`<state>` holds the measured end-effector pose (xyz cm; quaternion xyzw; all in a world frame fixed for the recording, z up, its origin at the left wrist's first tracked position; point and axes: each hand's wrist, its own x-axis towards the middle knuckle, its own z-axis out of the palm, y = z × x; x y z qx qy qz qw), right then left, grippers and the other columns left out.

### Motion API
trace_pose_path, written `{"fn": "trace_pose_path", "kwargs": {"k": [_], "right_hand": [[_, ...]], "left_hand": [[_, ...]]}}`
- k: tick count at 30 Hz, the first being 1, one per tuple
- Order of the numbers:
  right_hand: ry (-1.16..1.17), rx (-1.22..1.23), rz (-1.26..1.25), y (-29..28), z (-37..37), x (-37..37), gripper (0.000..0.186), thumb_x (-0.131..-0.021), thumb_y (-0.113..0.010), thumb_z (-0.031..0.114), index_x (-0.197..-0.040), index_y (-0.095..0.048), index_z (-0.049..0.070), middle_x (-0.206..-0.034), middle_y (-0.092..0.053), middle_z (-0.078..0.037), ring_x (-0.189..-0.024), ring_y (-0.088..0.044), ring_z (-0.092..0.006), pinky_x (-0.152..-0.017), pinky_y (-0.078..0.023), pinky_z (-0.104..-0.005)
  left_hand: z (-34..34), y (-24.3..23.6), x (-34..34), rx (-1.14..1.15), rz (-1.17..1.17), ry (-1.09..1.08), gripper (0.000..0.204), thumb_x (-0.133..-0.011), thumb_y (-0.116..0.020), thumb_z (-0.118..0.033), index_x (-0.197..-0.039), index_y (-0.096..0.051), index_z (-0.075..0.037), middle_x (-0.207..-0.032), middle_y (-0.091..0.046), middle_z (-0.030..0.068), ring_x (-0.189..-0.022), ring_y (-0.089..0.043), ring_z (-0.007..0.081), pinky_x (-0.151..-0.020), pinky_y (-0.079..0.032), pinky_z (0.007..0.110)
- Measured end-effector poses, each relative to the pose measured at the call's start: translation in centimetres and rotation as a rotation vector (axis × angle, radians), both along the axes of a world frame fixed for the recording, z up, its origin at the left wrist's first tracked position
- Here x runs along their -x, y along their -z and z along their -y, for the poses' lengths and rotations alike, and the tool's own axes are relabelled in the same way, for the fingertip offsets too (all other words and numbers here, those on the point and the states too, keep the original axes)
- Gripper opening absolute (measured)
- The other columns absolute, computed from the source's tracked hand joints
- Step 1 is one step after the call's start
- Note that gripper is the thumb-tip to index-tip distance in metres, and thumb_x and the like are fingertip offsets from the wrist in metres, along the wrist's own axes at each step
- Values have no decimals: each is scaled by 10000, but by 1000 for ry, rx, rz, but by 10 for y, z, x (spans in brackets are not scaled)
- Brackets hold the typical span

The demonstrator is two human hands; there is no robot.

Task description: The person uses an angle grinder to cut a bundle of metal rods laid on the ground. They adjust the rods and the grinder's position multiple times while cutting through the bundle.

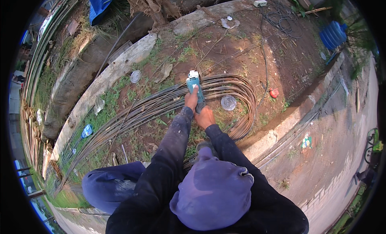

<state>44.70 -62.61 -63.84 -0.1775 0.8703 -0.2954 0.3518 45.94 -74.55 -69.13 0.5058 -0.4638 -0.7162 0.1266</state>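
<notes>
A teal angle grinder (202, 98) points away from me over a bundle of rusty steel rebar (157, 99). My left hand (191, 100) is wrapped round the grinder's body. Closed on its dark rear end is my right hand (206, 117). The grinder's head meets the far side of the bundle; whether its disc touches a bar cannot be made out. The rebar runs from the lower left and bends back in a U at the right. Inside that bend lies a clear round plastic lid (228, 102). My knees, in purple-blue trousers, are below my arms.
A dark cable (265, 57) trails over the soil to a white power strip (260, 3) and a coil (283, 23). A red object (274, 93) lies right of the bend. Concrete curbs (132, 53) flank the ground. A blue water jug (333, 35) is far right.
</notes>
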Motion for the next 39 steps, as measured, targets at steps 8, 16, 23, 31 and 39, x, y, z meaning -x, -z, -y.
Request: {"fn": "trace_pose_path", "kwargs": {"k": [8, 16, 23, 31, 39], "right_hand": [[-20, -41, -50, -4, 3, 1, 459, -784, -735, 302, -978, -619, -98, -948, -660, -333, -922, -655, -466, -785, -533, -498], [-51, -73, -4, 1, 0, -1, 654, -779, -749, 380, -1085, -506, -144, -993, -666, -315, -954, -665, -444, -822, -536, -481], [-41, -56, -32, -2, 0, -5, 600, -782, -743, 359, -1058, -532, -130, -983, -660, -324, -948, -658, -454, -820, -530, -487], [-10, -9, -116, 9, -3, -7, 486, -778, -741, 316, -954, -598, -115, -891, -653, -344, -873, -655, -478, -759, -536, -504], [-9, -20, -81, 2, -4, -6, 477, -777, -745, 303, -964, -595, -110, -929, -652, -346, -898, -657, -469, -771, -534, -503]], "left_hand": [[0, 3, 2, -15, -28, -1, 511, -918, -611, -465, -1032, -641, 32, -875, -651, 96, -752, -632, 191, -690, -504, 356], [-4, -3, -2, -1, 0, 9, 538, -910, -611, -477, -1052, -638, 41, -912, -653, 98, -800, -634, 198, -728, -503, 367], [-2, -1, -5, 2, 33, 5, 547, -906, -610, -478, -1058, -649, 46, -925, -666, 107, -802, -635, 195, -730, -500, 361], [-7, 2, -3, 13, 4, -24, 506, -903, -618, -468, -982, -678, 28, -862, -675, 91, -754, -632, 178, -700, -493, 360], [-6, 9, -3, -14, -12, -30, 500, -903, -617, -471, -966, -675, 21, -864, -668, 82, -748, -626, 175, -696, -490, 361]]}}
